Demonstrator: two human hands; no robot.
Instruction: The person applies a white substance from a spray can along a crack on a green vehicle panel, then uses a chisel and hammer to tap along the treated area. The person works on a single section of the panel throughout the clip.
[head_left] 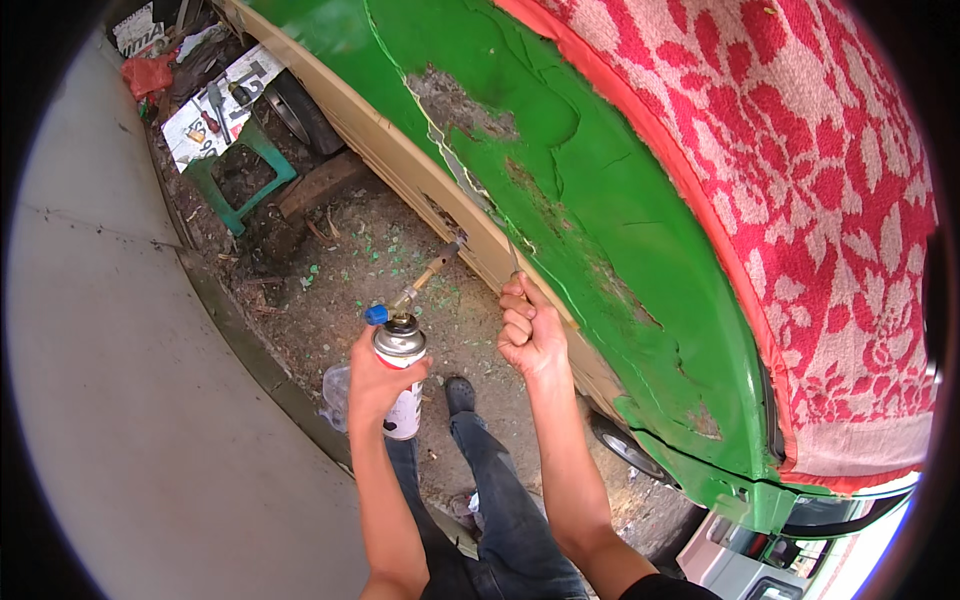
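One gas torch [404, 405] stands upright inside the curled left hand [374, 384], nozzle [432, 269] toward the tan strip [482, 238]; the right hand [537, 337] pinches a thin tool [514, 259] by the peeling green car panel [640, 215], over rough ground [345, 290] strewn with green flakes [311, 271].

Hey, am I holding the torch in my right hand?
No, your left hand grips the torch, while your right hand holds a thin tool.

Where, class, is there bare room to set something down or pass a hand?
Bare ground shows between the canister in the left hand and the right hand; a hand could probably pass there. Green flakes litter the ground toward the green stool, where tools crowd a white board.
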